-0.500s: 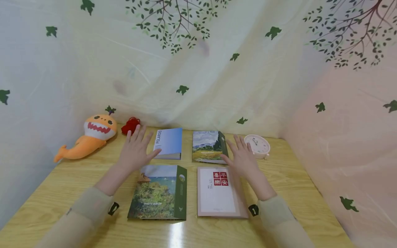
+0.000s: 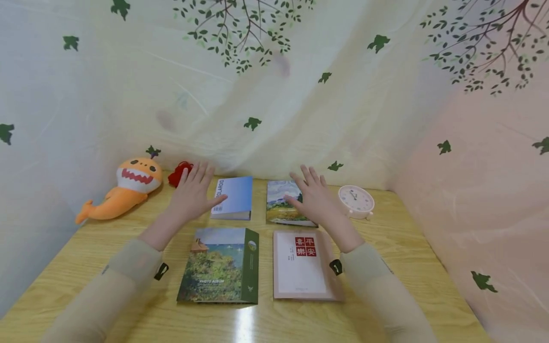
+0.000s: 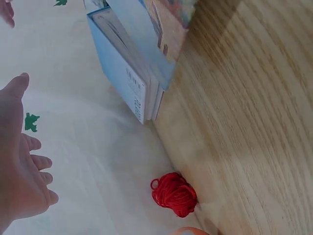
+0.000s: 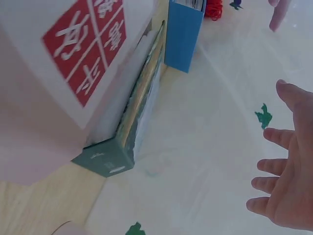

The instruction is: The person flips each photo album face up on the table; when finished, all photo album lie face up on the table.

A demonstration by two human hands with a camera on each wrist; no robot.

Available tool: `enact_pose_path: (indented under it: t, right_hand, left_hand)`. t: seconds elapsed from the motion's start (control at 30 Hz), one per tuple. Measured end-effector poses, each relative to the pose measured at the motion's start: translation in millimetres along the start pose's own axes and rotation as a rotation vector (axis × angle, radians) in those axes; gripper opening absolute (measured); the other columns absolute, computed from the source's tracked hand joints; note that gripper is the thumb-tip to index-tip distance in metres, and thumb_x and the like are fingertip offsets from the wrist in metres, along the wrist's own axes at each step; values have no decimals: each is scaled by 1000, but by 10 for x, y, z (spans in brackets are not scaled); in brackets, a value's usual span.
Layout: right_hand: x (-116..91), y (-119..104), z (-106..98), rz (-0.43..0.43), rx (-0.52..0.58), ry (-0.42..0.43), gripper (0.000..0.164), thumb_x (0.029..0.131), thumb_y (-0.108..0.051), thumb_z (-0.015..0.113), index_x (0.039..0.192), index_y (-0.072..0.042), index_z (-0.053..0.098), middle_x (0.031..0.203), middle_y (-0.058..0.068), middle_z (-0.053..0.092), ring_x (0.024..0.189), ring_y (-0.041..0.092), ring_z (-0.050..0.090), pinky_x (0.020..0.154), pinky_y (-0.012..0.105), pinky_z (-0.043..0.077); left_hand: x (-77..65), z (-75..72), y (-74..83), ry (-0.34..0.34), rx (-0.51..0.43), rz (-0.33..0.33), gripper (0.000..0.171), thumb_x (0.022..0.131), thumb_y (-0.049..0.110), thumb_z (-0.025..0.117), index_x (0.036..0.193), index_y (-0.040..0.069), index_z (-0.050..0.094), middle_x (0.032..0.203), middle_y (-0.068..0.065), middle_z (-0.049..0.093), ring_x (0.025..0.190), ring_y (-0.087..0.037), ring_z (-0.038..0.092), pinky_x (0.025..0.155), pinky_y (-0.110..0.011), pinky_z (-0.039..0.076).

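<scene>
Head view: two bare hands held up above a wooden table (image 2: 386, 295), sleeves (image 2: 124, 283) pale. Left hand (image 2: 191, 197) palm down, fingers straight, thumb well apart from them; it overlaps the left edge of a blue book (image 2: 238, 195), with a ball of red yarn (image 2: 177, 175) just behind the fingertips. Right hand (image 2: 318, 202) likewise spread, thumb apart, partly across a small landscape book (image 2: 279, 205); a pink clock (image 2: 356, 201) sits to its right. Nearer the person, side by side with a gap between: a green photo album (image 2: 214, 267) at left, a pink book (image 2: 300, 281) with four red squares at right. The four form two rows. Orange toy shark (image 2: 128, 188) at far left, by the patterned cloth (image 2: 274, 147). Left wrist view: left hand at frame edge, fingers apart, clear of the blue book, whose page edges show; yarn on the wood close to the cloth. Right wrist view: right hand at frame edge, fingers separated, clear of the landscape book; pink book looms close, its near part blurred.
</scene>
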State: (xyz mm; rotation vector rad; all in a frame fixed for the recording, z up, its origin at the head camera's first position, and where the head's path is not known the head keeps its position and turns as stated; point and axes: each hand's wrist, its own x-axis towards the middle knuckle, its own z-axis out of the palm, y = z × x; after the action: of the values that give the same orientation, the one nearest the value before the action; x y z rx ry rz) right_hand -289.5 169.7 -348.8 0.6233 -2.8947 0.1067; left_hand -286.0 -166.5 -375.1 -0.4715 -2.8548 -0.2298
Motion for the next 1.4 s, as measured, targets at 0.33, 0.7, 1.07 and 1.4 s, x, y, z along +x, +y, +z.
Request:
enact_pose_path:
  t: [0.33,0.7,1.07,1.4]
  right_hand:
    - [299,-300,130,-60,54,-77,76,91,-61,45,152,-25,20,159,7,0,146,27,-1,116,52,9]
    - [542,-488,645,-149,140,-151,78,89,-51,58,151,-19,24,158,11,9,144,34,13,115,52,15]
    - [666,-527,827,-172,228,-256,79,88,-51,59,151,-19,23,157,15,16,142,34,20,115,49,19]
    - [758,-517,883,-179,301,-335,82,87,-49,62,151,-18,22,155,11,23,140,29,26,113,45,26]
  left_hand:
    - [206,115,-65,-50,-42,51,97,89,63,48,152,5,1,158,-17,-2,145,-34,-6,116,-53,-1]
    - [286,376,-169,-129,-101,138,95,89,56,54,150,-1,9,157,-20,7,144,-37,5,115,-54,11]
    - [297,672,-321,-241,-145,196,101,82,69,52,151,4,17,156,-18,15,143,-37,13,115,-53,14]
    - [297,734,-279,-284,-198,196,97,80,66,58,150,7,24,155,-16,21,140,-38,21,113,-53,20]
